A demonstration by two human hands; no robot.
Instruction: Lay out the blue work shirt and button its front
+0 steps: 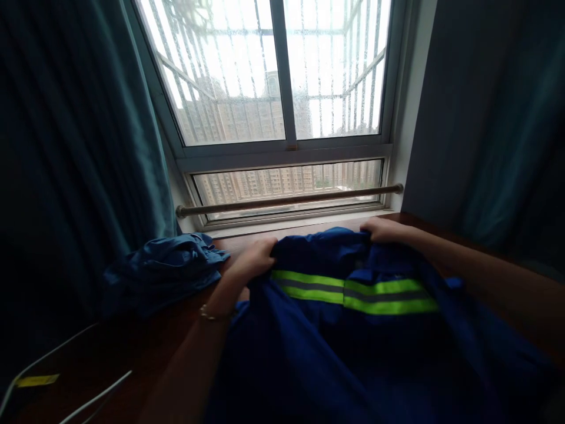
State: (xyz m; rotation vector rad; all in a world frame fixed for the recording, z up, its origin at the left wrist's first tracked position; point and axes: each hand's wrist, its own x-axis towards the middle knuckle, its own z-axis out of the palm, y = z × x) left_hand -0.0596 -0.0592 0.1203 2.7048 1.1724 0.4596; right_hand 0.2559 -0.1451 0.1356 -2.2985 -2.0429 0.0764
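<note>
A blue work jacket [353,330] with a yellow-green reflective band [353,290] across it lies spread on a dark wooden surface [145,341] below a window. My left hand [253,258] is closed on the jacket's upper left edge, and a thin bracelet sits on its wrist. My right hand [384,230] is closed on the jacket's upper right edge, close to the window sill. Both forearms reach in from the bottom of the view.
A second crumpled blue garment [168,268] lies at the left. White cables [95,397] and a yellow label [37,380] are at the lower left. A metal rail [286,200] runs across the window [282,88]. Dark teal curtains [79,147] hang on both sides.
</note>
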